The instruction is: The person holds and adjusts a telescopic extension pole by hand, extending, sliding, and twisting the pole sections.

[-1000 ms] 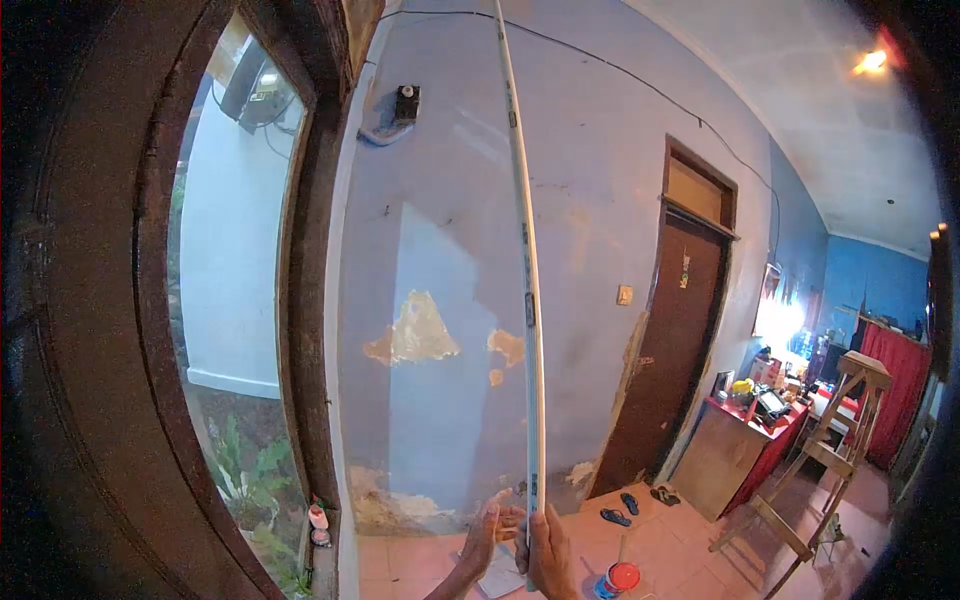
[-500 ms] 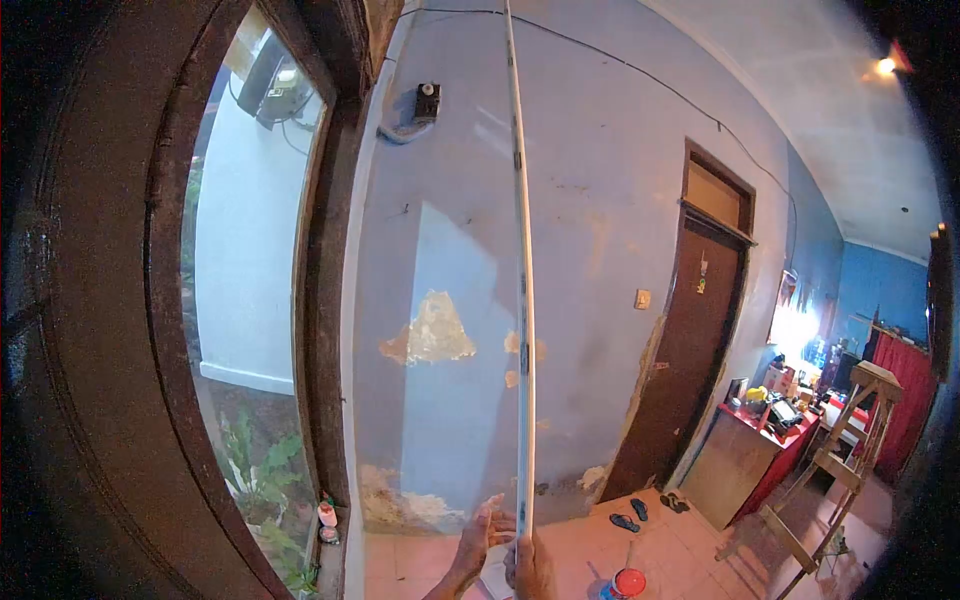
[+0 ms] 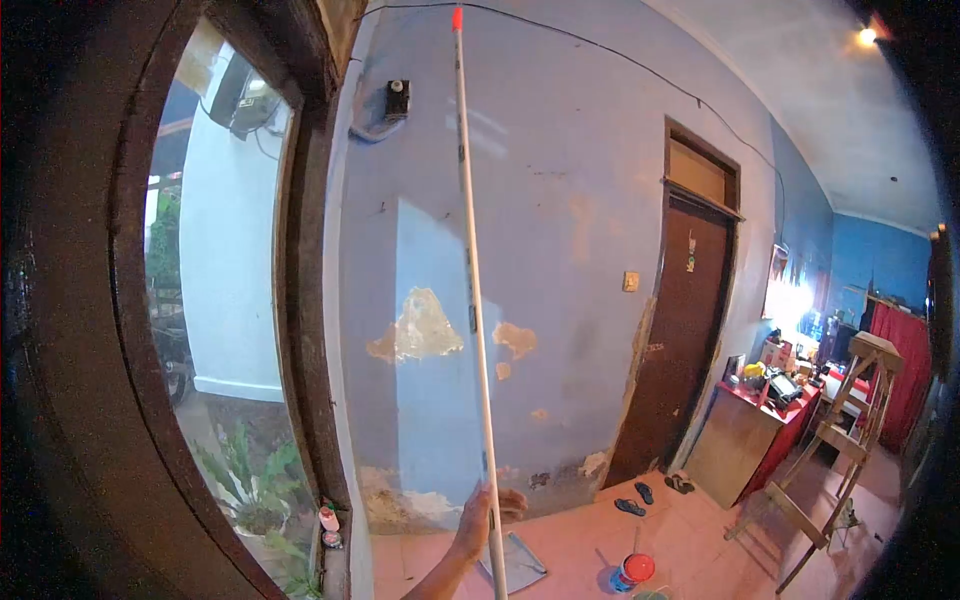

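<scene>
A long white pole (image 3: 477, 340) with an orange-red tip rises almost upright before me, leaning slightly left at the top. My left hand (image 3: 478, 522) comes in from below and is around the pole's lower part, with the fingers showing on its right side. How tightly the fingers press cannot be made out. My right hand is outside the view. Behind the pole's lower end, a grey flat tray (image 3: 528, 572) lies on the tiled floor. Further right stands a blue bucket with a red top (image 3: 634, 572).
The blue wall (image 3: 570, 230) has patches of peeled paint (image 3: 428, 325) and a cable along its top. A brown door (image 3: 675, 330) is on the right, sandals (image 3: 630, 505) before it. A wooden stepladder (image 3: 825, 440) stands near a cluttered counter (image 3: 745, 440). A window frame (image 3: 310, 280) borders the left.
The pole's upper end has shifted left and its orange-red tip has come into view. My right hand, earlier on the pole, has left the view. The floor tray shows more fully.
</scene>
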The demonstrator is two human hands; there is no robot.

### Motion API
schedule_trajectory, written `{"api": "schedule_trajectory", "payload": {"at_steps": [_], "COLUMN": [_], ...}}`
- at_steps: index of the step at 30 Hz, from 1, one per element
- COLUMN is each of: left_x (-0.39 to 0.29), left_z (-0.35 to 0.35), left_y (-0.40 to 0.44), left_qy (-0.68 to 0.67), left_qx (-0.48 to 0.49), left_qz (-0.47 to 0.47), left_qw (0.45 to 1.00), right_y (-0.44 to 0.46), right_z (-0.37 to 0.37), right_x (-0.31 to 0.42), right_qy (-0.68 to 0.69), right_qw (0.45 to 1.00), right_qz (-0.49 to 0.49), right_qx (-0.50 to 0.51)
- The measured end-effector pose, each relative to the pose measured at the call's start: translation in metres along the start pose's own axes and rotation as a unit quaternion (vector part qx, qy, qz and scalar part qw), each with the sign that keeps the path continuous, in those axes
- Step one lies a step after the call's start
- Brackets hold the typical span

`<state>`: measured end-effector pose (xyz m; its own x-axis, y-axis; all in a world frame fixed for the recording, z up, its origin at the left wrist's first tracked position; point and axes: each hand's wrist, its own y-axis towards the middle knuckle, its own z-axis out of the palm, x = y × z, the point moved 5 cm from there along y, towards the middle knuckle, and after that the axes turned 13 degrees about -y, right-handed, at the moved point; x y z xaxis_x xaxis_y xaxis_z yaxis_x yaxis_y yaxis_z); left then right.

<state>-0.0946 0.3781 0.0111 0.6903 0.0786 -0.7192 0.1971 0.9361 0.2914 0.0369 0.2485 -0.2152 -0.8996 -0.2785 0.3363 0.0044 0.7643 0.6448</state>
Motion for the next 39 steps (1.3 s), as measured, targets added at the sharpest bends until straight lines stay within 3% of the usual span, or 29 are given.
{"api": "schedule_trajectory", "payload": {"at_steps": [4,10,15,25,39], "left_x": [-0.009,-0.016,-0.015,0.012,0.018], "left_z": [0.009,0.024,0.027,0.034,0.033], "left_y": [0.005,-0.008,-0.017,-0.036,-0.022], "left_qy": [-0.005,0.045,0.040,0.029,0.026], "left_qx": [-0.019,-0.014,-0.028,-0.036,-0.040], "left_qz": [0.014,0.049,0.056,0.050,0.019], "left_qw": [1.000,0.998,0.997,0.998,0.999], "right_y": [0.057,0.146,0.178,0.152,0.035], "right_z": [-0.036,-0.110,-0.131,-0.104,-0.021], "right_x": [0.007,0.042,0.057,0.042,-0.009], "right_qy": [0.146,0.243,0.280,0.282,0.228], "right_qw": [0.983,0.963,0.952,0.946,0.947], "right_qz": [0.107,0.118,0.118,0.146,0.206], "right_qx": [0.035,0.026,0.037,0.061,0.090]}}
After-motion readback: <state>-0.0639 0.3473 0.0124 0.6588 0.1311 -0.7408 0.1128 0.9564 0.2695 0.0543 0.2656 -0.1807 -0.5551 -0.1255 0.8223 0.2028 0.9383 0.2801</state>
